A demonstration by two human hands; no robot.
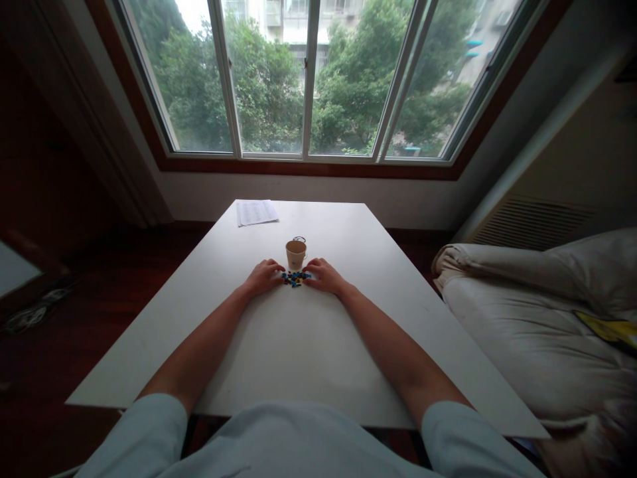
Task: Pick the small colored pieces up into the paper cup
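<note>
A pile of small blue and dark pieces (295, 279) lies on the white table (298, 352); they are too small to name. My left hand (263, 277) rests at the pile's left edge with fingers bent and apart, the fingertips at the outermost pieces. On the opposite side, my right hand (324, 275) lies in much the same pose, its fingertips at the right edge. No piece is visibly held in either hand. Just beyond the pile stands an upright tan cup (296, 257) with a small handle on its right.
Behind the cup is a thin dark loop (299, 239). Printed paper sheets (257, 212) lie at the table's far left corner. A pale sofa (527, 318) stands along the right, and a wide window (308, 86) is beyond the far edge.
</note>
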